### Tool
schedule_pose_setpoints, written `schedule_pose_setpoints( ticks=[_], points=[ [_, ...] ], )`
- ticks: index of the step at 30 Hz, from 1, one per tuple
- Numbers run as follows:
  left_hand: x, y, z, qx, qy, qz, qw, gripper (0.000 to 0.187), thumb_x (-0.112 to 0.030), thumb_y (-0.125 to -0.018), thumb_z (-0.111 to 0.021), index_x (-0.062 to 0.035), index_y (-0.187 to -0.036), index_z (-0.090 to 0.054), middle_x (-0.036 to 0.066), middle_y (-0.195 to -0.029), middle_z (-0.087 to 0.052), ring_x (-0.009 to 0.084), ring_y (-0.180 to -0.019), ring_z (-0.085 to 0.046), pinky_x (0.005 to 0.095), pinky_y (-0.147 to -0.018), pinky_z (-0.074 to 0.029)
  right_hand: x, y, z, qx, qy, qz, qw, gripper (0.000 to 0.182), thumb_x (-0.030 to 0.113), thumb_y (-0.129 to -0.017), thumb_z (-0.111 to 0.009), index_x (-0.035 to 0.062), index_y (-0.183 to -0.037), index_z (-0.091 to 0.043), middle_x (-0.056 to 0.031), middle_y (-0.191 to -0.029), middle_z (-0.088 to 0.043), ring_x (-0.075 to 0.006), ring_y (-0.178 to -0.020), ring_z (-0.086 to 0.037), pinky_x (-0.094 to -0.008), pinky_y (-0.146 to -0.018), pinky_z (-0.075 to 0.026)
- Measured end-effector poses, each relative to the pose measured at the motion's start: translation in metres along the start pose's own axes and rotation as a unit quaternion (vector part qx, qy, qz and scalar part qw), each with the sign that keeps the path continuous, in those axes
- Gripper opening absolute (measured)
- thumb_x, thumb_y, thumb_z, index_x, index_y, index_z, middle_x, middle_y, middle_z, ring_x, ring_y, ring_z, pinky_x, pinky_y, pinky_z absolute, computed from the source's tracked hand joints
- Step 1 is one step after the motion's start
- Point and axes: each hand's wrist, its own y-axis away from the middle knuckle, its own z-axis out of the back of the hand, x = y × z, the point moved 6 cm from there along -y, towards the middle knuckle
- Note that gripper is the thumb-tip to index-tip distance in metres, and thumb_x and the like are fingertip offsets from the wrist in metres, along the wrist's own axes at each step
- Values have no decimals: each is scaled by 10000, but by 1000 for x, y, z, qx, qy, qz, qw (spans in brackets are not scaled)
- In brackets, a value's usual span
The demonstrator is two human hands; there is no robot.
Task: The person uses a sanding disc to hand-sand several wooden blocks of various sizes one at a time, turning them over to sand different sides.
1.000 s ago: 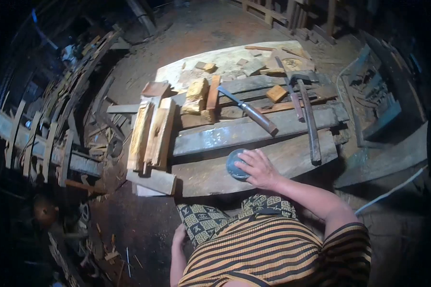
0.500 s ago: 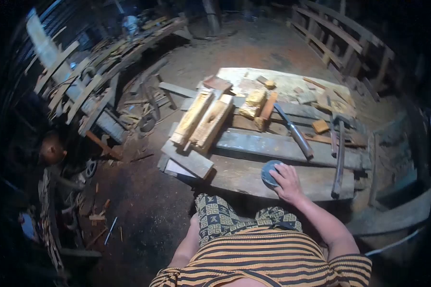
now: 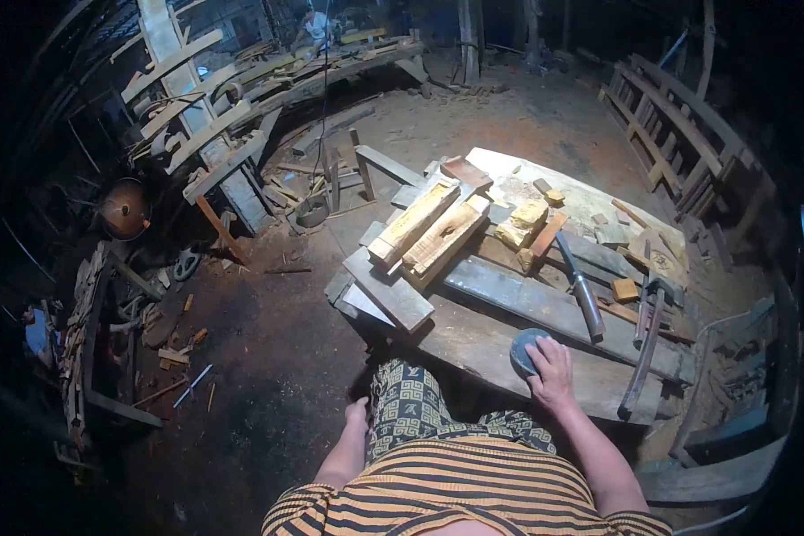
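Note:
My right hand (image 3: 554,371) rests over a round blue-grey disc (image 3: 522,354) at the front edge of the plank bench (image 3: 473,335), its fingers curled over the disc's right side. I cannot make out what the disc is. My left hand (image 3: 357,413) hangs low beside my left thigh, its fingers mostly hidden. Beyond the disc lies a chisel-like tool (image 3: 586,308) with a dark blade and brown handle. To its right is a tool with a long curved handle (image 3: 641,362). Two long pale timbers (image 3: 447,237) with cut recesses lie side by side at the bench's left.
Small wood blocks (image 3: 624,289) and a yellow chunk (image 3: 523,223) lie on the bench. A wooden rack (image 3: 661,134) stands at the far right. On the left are a long timber-laden bench (image 3: 295,94) and scrap on the floor. A person (image 3: 315,29) is in the background.
The view has swung left and tilted up, so the bench sits lower and further right in it. My right hand stays on the disc.

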Motion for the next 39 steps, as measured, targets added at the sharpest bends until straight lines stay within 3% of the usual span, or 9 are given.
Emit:
schedule_pose_setpoints(
  ticks=[6, 18, 23, 28, 30, 32, 33, 34, 39],
  points=[
    [29, 98, -19, 193, 103, 164, 962, 386, -341, -847, -605, -8, -1042, -617, 160, -933, -654, 294, -758, -635, 464, -660, -517, 0, -1, 0, -5, -4, 17, 1000, 583, 107, -615, -658, 91, -1189, -559, -159, -1268, -483, -359, -1237, -398, -501, -1047, -286],
    [18, 94, -15, 201, 46, 100, 973, 220, -190, -813, -588, -19, -937, -647, 116, -856, -657, 259, -698, -619, 414, -628, -504, 0, 2, 1, -25, 25, 23, 999, 523, 194, -689, -706, 110, -1184, -563, -135, -1253, -502, -342, -1210, -425, -494, -1003, -323],
    [-6, 92, -8, 148, -86, -109, 979, 161, -127, -799, -581, -23, -893, -659, 97, -823, -658, 244, -674, -612, 394, -614, -498, 1, 2, 1, -23, 21, 22, 999, 522, 173, -691, -688, 108, -1193, -559, -135, -1258, -496, -337, -1219, -421, -497, -1018, -312],
    [-50, 112, -20, 77, -362, -420, 829, 123, -64, -785, -574, -27, -850, -672, 79, -791, -659, 229, -649, -605, 373, -601, -493, 3, 1, 3, -20, 17, 20, 999, 516, 163, -689, -679, 101, -1188, -561, -138, -1259, -492, -338, -1221, -422, -494, -1025, -309],
    [-35, 95, -26, 140, -158, -203, 956, 190, -118, -838, -508, -24, -909, -658, 96, -792, -664, 214, -644, -615, 365, -582, -508, 2, 1, 3, -15, 20, 24, 999, 515, 161, -688, -679, 100, -1186, -562, -140, -1256, -493, -338, -1221, -422, -492, -1025, -310],
    [-12, 101, -42, 149, 163, 96, 971, 263, -171, -890, -442, -21, -969, -644, 113, -794, -669, 199, -639, -626, 358, -563, -523, 2, -1, 3, -16, 11, 22, 1000, 522, 159, -680, -678, 100, -1186, -563, -141, -1260, -491, -337, -1227, -419, -490, -1030, -306],
    [21, 9, -15, 256, 132, 87, 954, 335, -260, -929, -398, -25, -991, -629, 119, -812, -672, 213, -621, -634, 379, -549, -536, 4, 1, 3, -10, 9, 24, 1000, 522, 159, -680, -678, 100, -1186, -563, -141, -1260, -491, -337, -1227, -419, -490, -1030, -306],
    [-20, 151, -56, 146, 134, 85, 977, 295, -294, -918, -476, -48, -950, -636, 104, -785, -673, 209, -578, -627, 366, -525, -530, 3, 2, 4, -8, 7, 16, 1000, 527, 158, -676, -676, 101, -1188, -562, -142, -1264, -489, -337, -1230, -418, -490, -1033, -303],
    [9, 127, -44, 202, 110, 142, 963, 284, -297, -911, -496, -54, -947, -637, 103, -783, -674, 213, -575, -627, 365, -527, -532, 3, -1, 3, -6, 13, 16, 1000, 552, 138, -661, -674, 99, -1199, -556, -147, -1283, -482, -343, -1236, -411, -492, -1048, -288]
  ],
)
